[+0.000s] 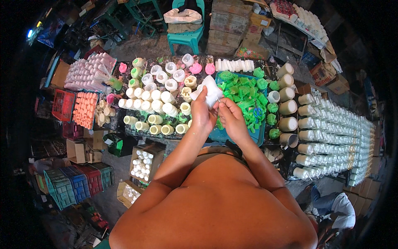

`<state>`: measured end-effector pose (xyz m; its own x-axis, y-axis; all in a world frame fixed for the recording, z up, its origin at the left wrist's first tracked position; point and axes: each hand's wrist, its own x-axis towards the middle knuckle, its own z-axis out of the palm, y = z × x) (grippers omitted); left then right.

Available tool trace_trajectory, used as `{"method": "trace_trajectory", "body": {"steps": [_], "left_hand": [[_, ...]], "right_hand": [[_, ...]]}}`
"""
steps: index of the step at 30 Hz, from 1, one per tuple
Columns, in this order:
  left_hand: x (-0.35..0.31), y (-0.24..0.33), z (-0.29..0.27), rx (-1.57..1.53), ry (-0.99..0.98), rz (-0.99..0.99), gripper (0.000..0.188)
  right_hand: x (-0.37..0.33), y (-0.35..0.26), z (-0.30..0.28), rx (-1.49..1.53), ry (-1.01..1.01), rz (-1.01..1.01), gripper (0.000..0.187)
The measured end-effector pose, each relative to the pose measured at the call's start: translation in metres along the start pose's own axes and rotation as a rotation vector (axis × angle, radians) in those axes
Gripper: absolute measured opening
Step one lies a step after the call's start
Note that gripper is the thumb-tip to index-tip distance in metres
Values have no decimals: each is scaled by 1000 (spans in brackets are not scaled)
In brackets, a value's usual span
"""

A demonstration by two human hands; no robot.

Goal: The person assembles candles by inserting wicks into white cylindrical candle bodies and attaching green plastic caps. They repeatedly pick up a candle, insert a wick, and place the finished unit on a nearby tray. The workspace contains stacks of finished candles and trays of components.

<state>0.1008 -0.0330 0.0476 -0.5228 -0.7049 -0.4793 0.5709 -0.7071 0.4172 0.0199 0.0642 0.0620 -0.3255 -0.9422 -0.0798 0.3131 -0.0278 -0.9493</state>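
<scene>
Over the middle of the worktable, my left hand (202, 113) is closed around a white, angular, wax-like piece (209, 90) with pointed corners. My right hand (230, 115) pinches at the lower right edge of that piece; whatever small thing lies between its fingertips is too small to make out. Just beyond and beside my right hand lies a blue tray (260, 135) heaped with bright green wax-like pieces (244, 92). Blue-handled scissors (257, 112) rest among them. Left of my hands stand rows of cream cylinders (156, 106) and several white translucent cups (170, 85).
Large cream cylinders (287, 107) line the table's right side, beside a rack of wrapped white candles (306, 123). Pink (89, 70) and orange pieces (85, 108) fill trays at left. A green chair (186, 37) stands beyond the table. Another person (338, 207) is at lower right.
</scene>
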Motion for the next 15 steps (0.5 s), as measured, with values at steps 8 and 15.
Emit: {"method": "trace_trajectory", "body": {"steps": [8,15], "left_hand": [[-5,-12,1,109,87,100,36],[-24,2,24,242,-27,299,42]], "right_hand": [[0,-7,0,108,4,-93,20],[-7,-56,-23,-251,250,-200,12]]}}
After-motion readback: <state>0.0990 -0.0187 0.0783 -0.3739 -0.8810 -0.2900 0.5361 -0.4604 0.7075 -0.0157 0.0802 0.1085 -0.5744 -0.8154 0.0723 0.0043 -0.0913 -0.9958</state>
